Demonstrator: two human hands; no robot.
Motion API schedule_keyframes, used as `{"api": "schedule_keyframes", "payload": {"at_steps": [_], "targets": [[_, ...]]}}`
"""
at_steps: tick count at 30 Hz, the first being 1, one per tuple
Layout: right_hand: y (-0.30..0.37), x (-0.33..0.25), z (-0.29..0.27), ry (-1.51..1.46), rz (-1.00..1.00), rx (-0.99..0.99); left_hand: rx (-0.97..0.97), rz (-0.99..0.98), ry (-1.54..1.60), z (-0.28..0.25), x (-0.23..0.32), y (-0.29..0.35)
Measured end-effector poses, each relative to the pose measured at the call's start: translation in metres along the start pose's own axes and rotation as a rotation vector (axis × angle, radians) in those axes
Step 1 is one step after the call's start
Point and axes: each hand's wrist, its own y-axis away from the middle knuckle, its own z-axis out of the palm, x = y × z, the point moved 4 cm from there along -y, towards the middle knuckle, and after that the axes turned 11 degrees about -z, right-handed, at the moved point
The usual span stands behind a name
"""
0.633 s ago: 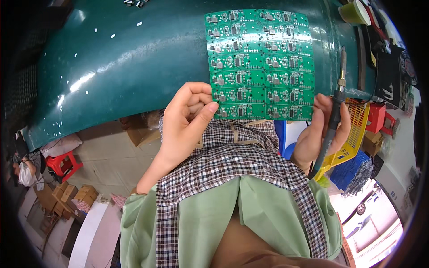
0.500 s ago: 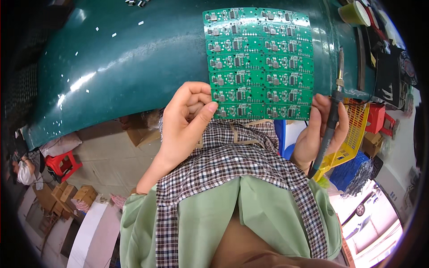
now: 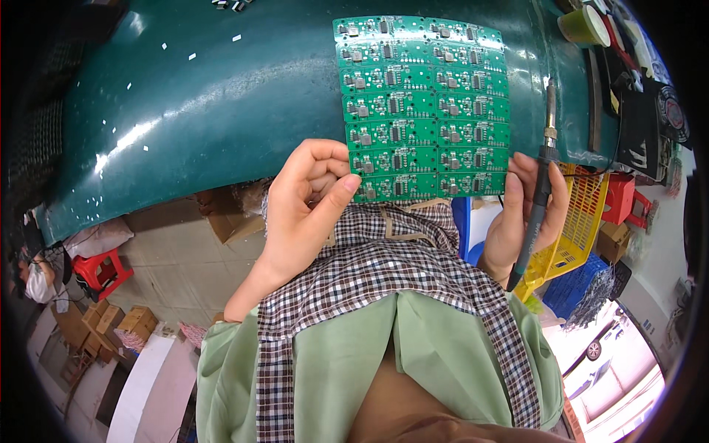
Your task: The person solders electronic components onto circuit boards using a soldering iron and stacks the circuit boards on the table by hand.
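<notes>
A green panel of small circuit boards point(image 3: 425, 103) lies partly on the dark green table point(image 3: 221, 111), its near edge over the table's edge. My left hand point(image 3: 310, 207) pinches the panel's near left corner between thumb and fingers. My right hand point(image 3: 528, 214) grips a soldering iron point(image 3: 543, 170) with a dark blue handle, its metal tip pointing away along the panel's right side. The fingers of that hand also touch the panel's near right corner.
A green tape roll point(image 3: 583, 26) and dark tools sit at the table's far right. A yellow crate point(image 3: 580, 221), red stools point(image 3: 100, 269) and cardboard boxes point(image 3: 111, 325) stand on the floor below. Another person point(image 3: 33, 277) sits at far left.
The circuit board panel has shifted slightly left and toward me with both hands; grips are unchanged.
</notes>
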Motion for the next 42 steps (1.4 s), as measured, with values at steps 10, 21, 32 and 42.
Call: {"api": "schedule_keyframes", "payload": {"at_steps": [10, 21, 32, 42], "targets": [[0.0, 0.008, 0.007, 0.075, 0.049, -0.036, 0.069, 0.083, -0.093, -0.002, 0.0, 0.0], [0.0, 0.022, 0.014, 0.076, 0.048, -0.09, 0.078, 0.178, -0.189, -0.003, 0.005, 0.003], [0.004, 0.032, 0.026, 0.075, 0.025, -0.132, 0.049, 0.302, -0.261, -0.001, 0.007, 0.01], [0.008, 0.036, 0.029, 0.08, 0.053, -0.152, 0.062, 0.298, -0.258, -0.001, 0.006, 0.008]]}}
